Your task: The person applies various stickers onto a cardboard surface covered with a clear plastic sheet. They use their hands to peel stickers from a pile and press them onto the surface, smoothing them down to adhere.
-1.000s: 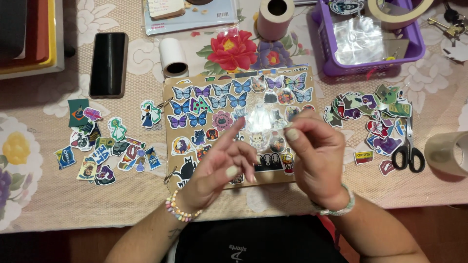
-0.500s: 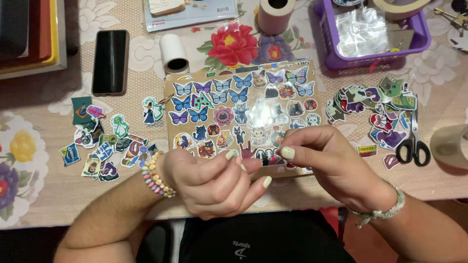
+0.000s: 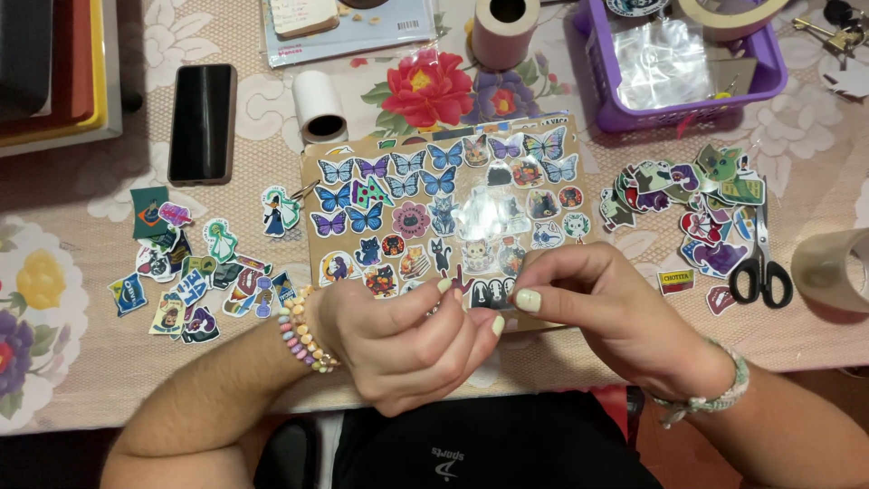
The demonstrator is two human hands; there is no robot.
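Left hand [image 3: 407,340], right hand [image 3: 602,312] pinch small sticker [image 3: 480,294]; orientation hidden.

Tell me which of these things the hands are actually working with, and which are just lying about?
In use: left hand, right hand, sticker-covered cardboard sheet.

Lying about: phone, scissors, purple basket, loose sticker piles, tape roll.

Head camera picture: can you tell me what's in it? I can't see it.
Two hands, left hand and right hand, pinch something small together over a cardboard sheet covered in butterfly and cat stickers. Loose stickers lie on the left, scissors on the right.
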